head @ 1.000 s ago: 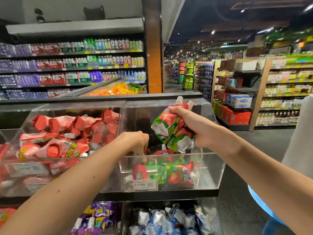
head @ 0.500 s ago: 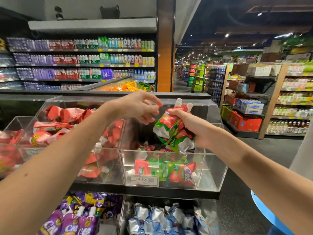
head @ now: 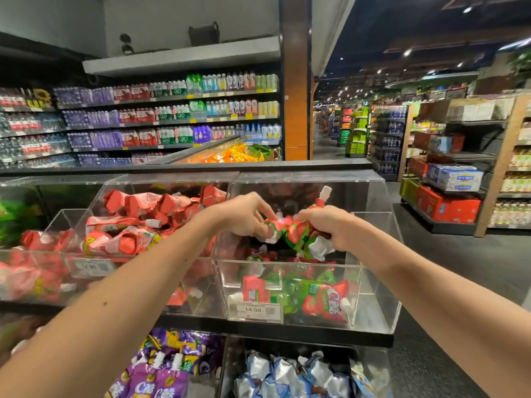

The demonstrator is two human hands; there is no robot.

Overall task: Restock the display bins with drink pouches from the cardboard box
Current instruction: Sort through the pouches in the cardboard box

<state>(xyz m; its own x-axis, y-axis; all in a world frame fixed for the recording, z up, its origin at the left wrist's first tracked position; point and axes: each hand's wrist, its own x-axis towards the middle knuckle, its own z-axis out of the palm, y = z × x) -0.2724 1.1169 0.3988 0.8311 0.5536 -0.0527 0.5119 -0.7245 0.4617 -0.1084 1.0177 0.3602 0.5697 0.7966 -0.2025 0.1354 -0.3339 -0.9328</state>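
Both forearms reach forward and inward from the lower corners, and the hands meet above the right bin (head: 373,297) at the right end of the upper shelf. The right hand (head: 330,228) is knuckles up, fingers wrapped tightly round a bunch (head: 298,234) of red-and-green pouches, with one white spout (head: 326,193) poking up behind it. The left hand (head: 244,216) is palm down, its fingers curled and pinching the bunch's left end, so the bunch hangs between the two hands over the bin's open top. Below it, more pouches (head: 324,300) lie on the bin floor behind a price tag (head: 254,310). The left bin (head: 94,196), just beside it, is heaped with red pouches (head: 138,225).
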